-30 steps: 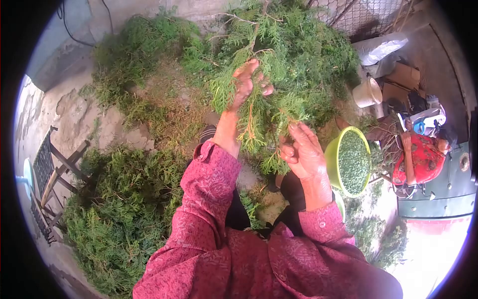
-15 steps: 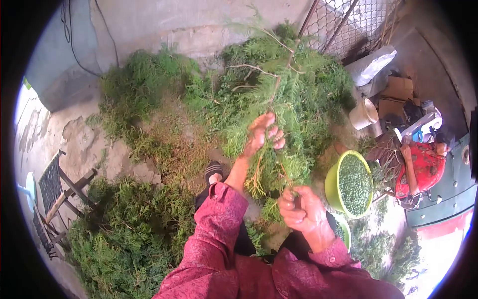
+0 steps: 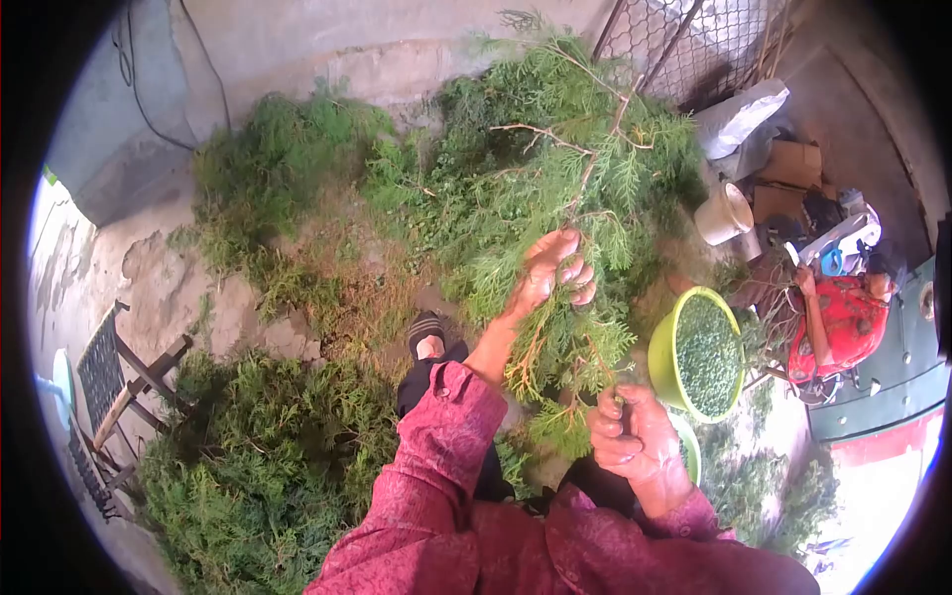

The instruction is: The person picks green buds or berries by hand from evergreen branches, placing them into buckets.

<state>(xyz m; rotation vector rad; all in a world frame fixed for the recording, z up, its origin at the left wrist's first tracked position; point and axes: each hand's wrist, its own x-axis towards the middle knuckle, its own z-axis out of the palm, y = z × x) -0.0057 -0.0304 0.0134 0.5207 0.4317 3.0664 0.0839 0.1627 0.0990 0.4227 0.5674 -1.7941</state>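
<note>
My left hand [image 3: 555, 270] is wrapped round the woody stem of a leafy conifer branch [image 3: 592, 167], whose flat green sprays spread upward and also hang below the fist. Close to the branch's lower sprays is my right hand [image 3: 635, 436], its fingers curled closed. A speck of green shows by the right thumb, but what lies inside that hand is hidden. Right of it stands a yellow-green tub [image 3: 662, 359] full of small green pieces [image 3: 707, 357]. Part of a second green container [image 3: 691, 448] shows behind my right wrist.
Cut greenery lies in heaps at lower left [image 3: 258, 466] and by the wall [image 3: 288, 149]. A chair [image 3: 124, 382] stands left. At right are a white bucket [image 3: 724, 214], cardboard [image 3: 790, 178] and a person in red [image 3: 841, 322] beside twigs.
Both hands have shifted right, the right hand also slightly down. The branch has moved right with my left hand, and its sprays are spread more openly.
</note>
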